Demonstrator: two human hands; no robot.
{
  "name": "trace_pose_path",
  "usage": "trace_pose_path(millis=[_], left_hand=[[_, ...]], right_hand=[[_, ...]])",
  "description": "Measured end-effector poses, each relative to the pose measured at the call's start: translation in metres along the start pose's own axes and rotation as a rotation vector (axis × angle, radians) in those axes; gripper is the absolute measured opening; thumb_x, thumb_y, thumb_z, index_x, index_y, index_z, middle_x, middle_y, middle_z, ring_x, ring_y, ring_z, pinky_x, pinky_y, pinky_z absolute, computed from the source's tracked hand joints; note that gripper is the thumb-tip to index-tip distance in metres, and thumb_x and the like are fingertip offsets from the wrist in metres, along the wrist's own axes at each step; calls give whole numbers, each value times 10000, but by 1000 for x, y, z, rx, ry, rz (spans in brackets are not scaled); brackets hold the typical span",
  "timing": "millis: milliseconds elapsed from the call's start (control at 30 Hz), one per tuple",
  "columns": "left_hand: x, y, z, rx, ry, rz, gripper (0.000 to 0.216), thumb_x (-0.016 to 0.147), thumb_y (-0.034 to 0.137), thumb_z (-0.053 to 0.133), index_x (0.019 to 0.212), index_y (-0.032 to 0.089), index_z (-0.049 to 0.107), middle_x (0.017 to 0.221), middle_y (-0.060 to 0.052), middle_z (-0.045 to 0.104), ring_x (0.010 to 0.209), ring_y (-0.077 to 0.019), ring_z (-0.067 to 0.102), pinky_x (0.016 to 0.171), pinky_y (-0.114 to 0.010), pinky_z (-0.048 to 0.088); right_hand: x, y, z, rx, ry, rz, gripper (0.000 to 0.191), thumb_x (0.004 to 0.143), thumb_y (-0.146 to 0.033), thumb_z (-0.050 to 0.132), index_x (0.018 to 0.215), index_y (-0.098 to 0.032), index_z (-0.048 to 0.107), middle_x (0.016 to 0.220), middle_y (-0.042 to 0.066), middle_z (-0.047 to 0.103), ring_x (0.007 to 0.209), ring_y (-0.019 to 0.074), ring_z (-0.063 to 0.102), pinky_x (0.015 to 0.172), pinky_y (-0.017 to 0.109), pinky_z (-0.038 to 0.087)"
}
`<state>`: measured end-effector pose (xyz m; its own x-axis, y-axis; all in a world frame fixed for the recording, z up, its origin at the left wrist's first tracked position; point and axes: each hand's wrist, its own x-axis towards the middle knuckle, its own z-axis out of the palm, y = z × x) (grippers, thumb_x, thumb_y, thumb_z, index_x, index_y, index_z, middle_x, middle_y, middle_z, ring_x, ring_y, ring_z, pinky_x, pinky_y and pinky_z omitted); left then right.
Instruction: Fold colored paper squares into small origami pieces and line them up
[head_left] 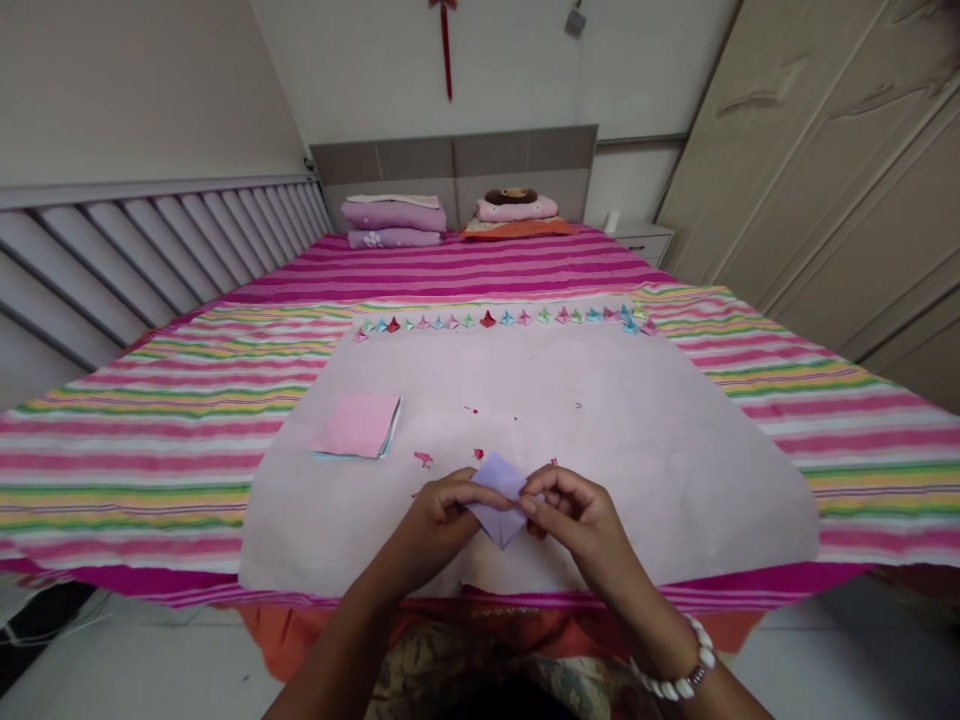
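Note:
A partly folded purple origami paper [498, 470] is held up over the near part of a pale sheet, its shape a diamond with creases showing. My left hand [444, 508] grips its left side, thumb lying across the front. At the right corner, my right hand [574, 508] pinches the paper between thumb and fingertips. The fingers behind the paper are hidden. To the left lies a stack of square paper [361, 425], pink on top with blue beneath.
The pale sheet [712, 490] covers the front of a striped bed [135, 440]. Small folded paper pieces [488, 319] in several colours line its far edge. Red scraps [423, 459] lie near my hands. Folded bedding [394, 215] sits by the headboard; a railing [172, 240] runs along the left.

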<state>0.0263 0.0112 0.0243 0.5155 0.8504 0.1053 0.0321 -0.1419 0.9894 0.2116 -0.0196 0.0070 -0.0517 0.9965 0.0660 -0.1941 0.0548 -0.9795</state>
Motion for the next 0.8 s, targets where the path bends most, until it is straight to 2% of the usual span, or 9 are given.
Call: trace_pose_path(millis=[100, 233, 333, 400, 433, 567, 700, 800], left_hand=[[-3, 2, 0, 45, -20, -23, 277, 763, 105, 563, 935, 226, 742, 953, -49, 632, 854, -179, 586, 736, -294, 451], [-6, 2, 1, -128, -78, -32, 513, 721, 138, 660, 1213, 277, 614, 1221, -75, 576, 1040, -226, 566, 860, -333, 450], [-3, 0, 6, -288, 65, -73, 853, 659, 221, 758, 1413, 282, 365, 1237, -107, 572, 1032, -241, 588, 855, -348, 462], [2, -2, 11, -287, 214, -151, 1066, 593, 232, 811, 1472, 246, 207, 1135, -111, 620, 924, -225, 623, 784, -332, 480], [4, -2, 13, -262, 260, -196, 1100, 579, 243, 822, 1477, 210, 185, 1053, -103, 651, 868, -217, 633, 757, -325, 482], [7, -5, 18, -169, 328, -291, 999, 588, 316, 818, 1424, 112, 311, 789, -51, 690, 724, -198, 632, 690, -307, 469], [6, -7, 18, -140, 273, -250, 922, 619, 295, 798, 1404, 119, 348, 728, -9, 668, 654, -162, 603, 629, -274, 435], [6, -7, 16, -167, 260, -232, 876, 646, 299, 781, 1393, 119, 360, 672, 21, 646, 632, -149, 594, 613, -262, 422]], right_hand=[[1, 0, 3, 43, 59, 12, 229, 660, -288, 788, 794, -188, 632, 635, -29, 595, 519, 89, 519, 467, 200, 387], [3, 0, 4, 87, 100, -25, 359, 660, -283, 792, 969, -213, 624, 734, -15, 615, 617, 121, 573, 505, 217, 425], [4, 2, 4, 88, 121, -44, 427, 667, -278, 790, 1045, -213, 601, 696, -30, 602, 579, 113, 550, 513, 227, 424], [5, 3, 6, 89, 130, -45, 439, 659, -280, 796, 1045, -207, 601, 692, -30, 605, 568, 109, 540, 514, 229, 419], [5, 3, 6, 91, 134, -39, 442, 654, -283, 800, 1042, -205, 604, 692, -29, 607, 570, 110, 540, 516, 230, 418], [5, 1, 9, 89, 113, 5, 398, 631, -308, 817, 977, -201, 651, 733, -8, 640, 647, 135, 579, 589, 252, 451], [5, 0, 7, 69, -14, 99, 255, 619, -350, 824, 744, -173, 688, 691, 10, 670, 649, 154, 584, 625, 274, 454], [7, 4, 5, 50, -5, 118, 270, 625, -388, 815, 613, -166, 662, 582, -9, 625, 567, 134, 535, 569, 259, 417]])
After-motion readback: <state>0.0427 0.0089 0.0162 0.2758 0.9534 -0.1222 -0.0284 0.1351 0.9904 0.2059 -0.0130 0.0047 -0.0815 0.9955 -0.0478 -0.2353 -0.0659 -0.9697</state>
